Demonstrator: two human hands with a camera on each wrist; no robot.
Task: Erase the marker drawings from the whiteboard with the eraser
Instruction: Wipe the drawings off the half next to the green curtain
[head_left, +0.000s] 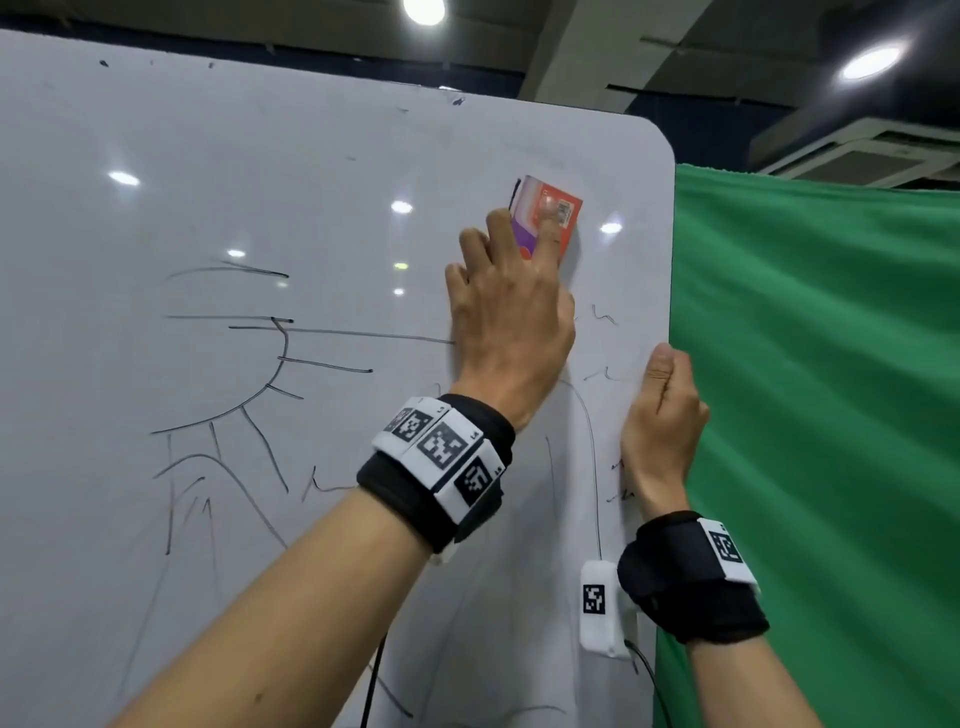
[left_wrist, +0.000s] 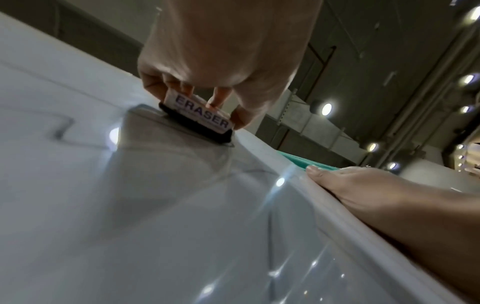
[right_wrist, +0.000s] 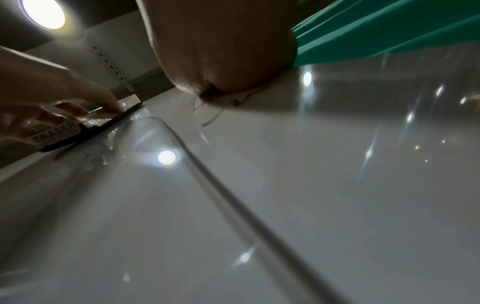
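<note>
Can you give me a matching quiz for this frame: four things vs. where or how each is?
Things:
1. eraser
2. right hand
3. green cloth
4. marker drawings

States:
a. grips the whiteboard's right edge
b. hangs behind the board, to its right
c. held by the left hand, pad on the board near its top right corner
d. black lines not yet wiped

Pairs: 1-c, 2-a, 3-b, 4-d

The left hand (head_left: 511, 317) hides the eraser's (head_left: 545, 218) lower part, and the whiteboard (head_left: 208, 182) runs off the left edge.
</note>
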